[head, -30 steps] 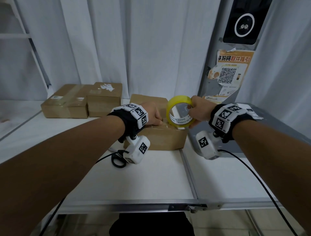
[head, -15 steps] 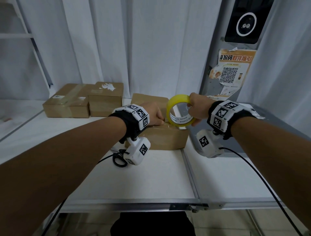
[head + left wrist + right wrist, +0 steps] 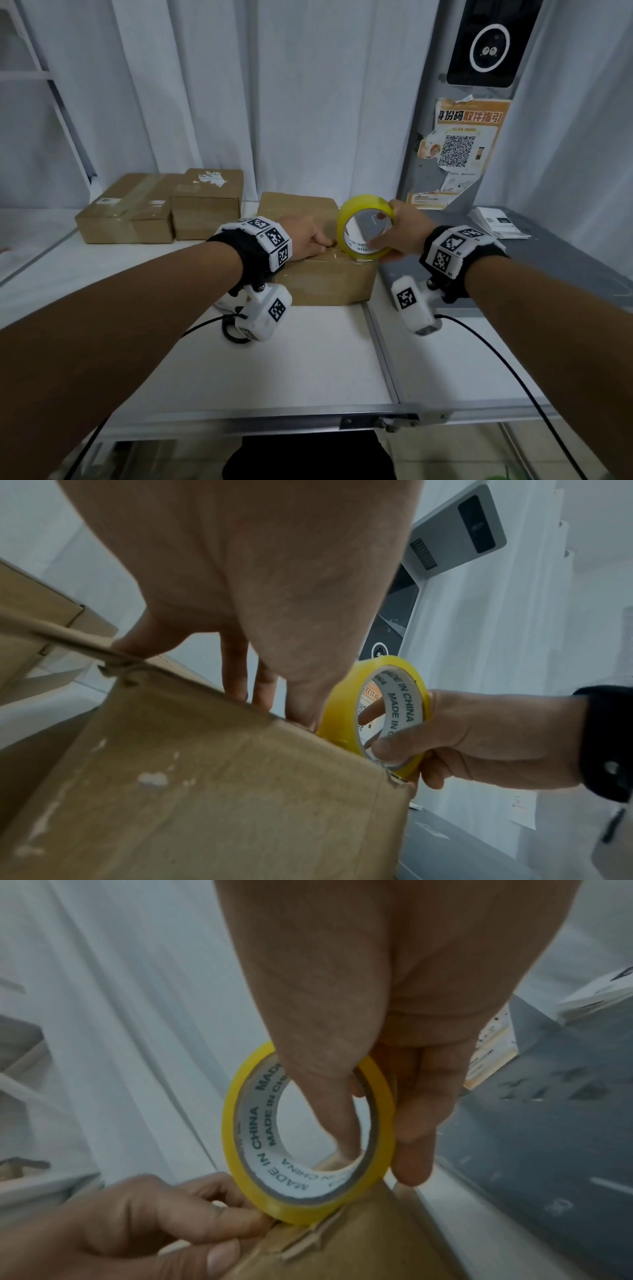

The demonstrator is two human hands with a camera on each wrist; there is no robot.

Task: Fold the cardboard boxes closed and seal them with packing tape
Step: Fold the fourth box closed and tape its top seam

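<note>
A brown cardboard box (image 3: 329,284) lies closed on the white table (image 3: 274,359). My left hand (image 3: 305,236) rests on its top near the right end, fingertips and thumb pressing down at the foot of the yellow tape roll (image 3: 363,202). My right hand (image 3: 404,229) grips that roll, thumb through the core and fingers round the outside, holding it upright on the box's right edge. The left wrist view shows the roll (image 3: 342,710) against the box (image 3: 205,791) corner. In the right wrist view the left hand (image 3: 137,1218) touches the roll (image 3: 232,1123). No loose tape end shows.
Two closed boxes (image 3: 126,219) (image 3: 205,212) sit at the back left. Black scissors (image 3: 233,332) lie under my left wrist. A grey surface (image 3: 548,274) with papers (image 3: 496,222) adjoins on the right, behind it a grey post with a QR poster (image 3: 455,150). White curtains hang behind.
Both hands stay at the box's right end. The right hand has lifted and tilted the roll slightly; the left hand keeps pressing in the same place.
</note>
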